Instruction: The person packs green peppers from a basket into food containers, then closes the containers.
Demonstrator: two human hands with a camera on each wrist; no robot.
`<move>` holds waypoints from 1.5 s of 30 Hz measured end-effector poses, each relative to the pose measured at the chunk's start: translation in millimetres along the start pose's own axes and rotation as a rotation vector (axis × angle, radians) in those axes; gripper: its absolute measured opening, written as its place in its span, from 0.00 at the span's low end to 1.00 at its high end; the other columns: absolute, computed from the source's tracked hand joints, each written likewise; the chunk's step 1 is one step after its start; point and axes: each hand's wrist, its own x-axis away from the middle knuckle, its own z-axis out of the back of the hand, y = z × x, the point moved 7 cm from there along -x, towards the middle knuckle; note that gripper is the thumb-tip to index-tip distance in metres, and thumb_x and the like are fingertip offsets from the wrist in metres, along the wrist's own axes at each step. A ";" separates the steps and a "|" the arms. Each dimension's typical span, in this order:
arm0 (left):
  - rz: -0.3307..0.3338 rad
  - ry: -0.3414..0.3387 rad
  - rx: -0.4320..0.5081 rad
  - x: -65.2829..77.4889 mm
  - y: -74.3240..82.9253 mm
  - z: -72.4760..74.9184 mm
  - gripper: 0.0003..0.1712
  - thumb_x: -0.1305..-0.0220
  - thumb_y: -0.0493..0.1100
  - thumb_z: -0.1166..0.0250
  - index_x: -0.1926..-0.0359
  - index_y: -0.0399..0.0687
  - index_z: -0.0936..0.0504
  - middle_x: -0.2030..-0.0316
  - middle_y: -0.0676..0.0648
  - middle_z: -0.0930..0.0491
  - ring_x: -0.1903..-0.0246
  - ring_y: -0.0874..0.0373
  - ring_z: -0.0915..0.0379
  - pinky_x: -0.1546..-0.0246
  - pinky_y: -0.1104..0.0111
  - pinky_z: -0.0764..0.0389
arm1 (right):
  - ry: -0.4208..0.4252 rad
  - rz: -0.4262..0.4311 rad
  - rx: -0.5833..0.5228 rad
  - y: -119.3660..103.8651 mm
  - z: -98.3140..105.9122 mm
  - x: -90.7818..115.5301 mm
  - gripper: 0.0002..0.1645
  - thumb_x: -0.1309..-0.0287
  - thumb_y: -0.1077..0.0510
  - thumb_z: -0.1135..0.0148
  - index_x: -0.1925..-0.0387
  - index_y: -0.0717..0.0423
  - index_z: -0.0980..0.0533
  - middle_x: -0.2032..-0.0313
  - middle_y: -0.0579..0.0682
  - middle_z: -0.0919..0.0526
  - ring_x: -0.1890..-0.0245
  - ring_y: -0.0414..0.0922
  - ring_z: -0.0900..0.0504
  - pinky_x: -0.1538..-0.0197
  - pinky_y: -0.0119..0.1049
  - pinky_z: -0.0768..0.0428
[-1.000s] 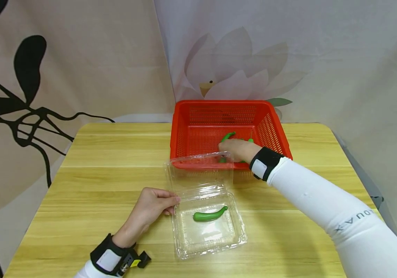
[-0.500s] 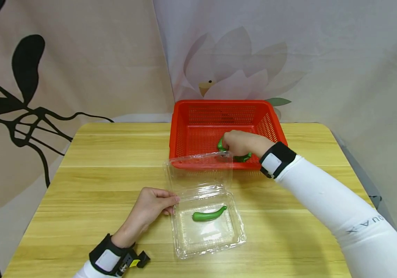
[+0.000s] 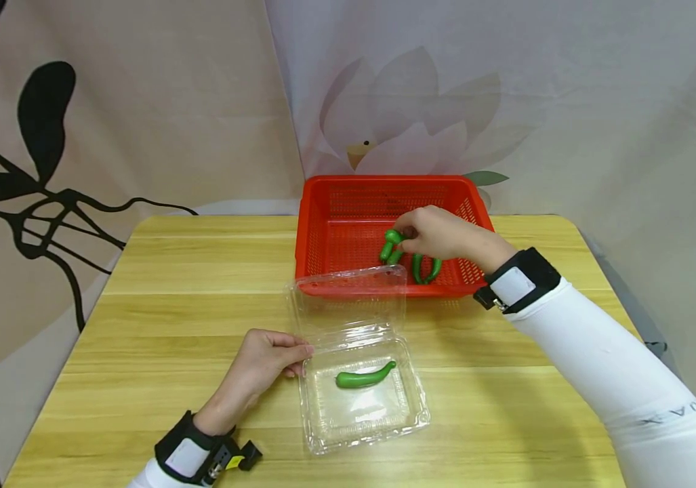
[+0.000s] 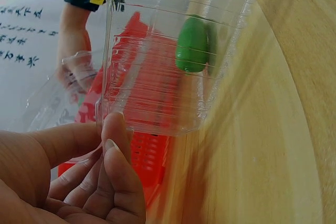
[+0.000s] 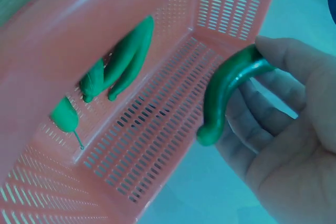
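My left hand point(image 3: 271, 356) pinches the left rim of a clear plastic clamshell box point(image 3: 317, 421), thumb and fingers meeting at its edge in the left wrist view. The box lies open on the table, with one green chili pepper point(image 3: 364, 377) in its base. Over the red basket point(image 3: 343, 237), my right hand point(image 3: 445, 234) holds a curved green chili pepper point(image 5: 214, 100) between thumb and fingers, its bent end sticking out. Below that hand, several more green chili peppers point(image 3: 425, 271) lie on the basket's floor.
The box's raised clear lid point(image 3: 350, 312) leans toward the basket and overlaps its front rim in the head view. A wooden table point(image 3: 201, 285) bears everything. A printed cloth point(image 3: 213, 102) hangs behind the table's far edge.
My right hand has risen from the basket's floor and shifted slightly right and back, now with a chili pepper in its fingers. My left hand and the box have stayed put.
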 end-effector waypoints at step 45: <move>0.018 0.007 -0.004 1.2 0.0 -0.7 0.09 0.37 0.33 0.25 0.58 0.29 0.11 0.70 0.36 0.13 0.76 0.57 0.19 0.73 0.70 0.15 | 0.428 0.413 -0.032 -101.7 21.8 100.6 0.17 0.44 0.62 0.20 0.53 0.59 0.16 0.60 0.45 0.14 0.64 0.38 0.19 0.62 0.33 0.15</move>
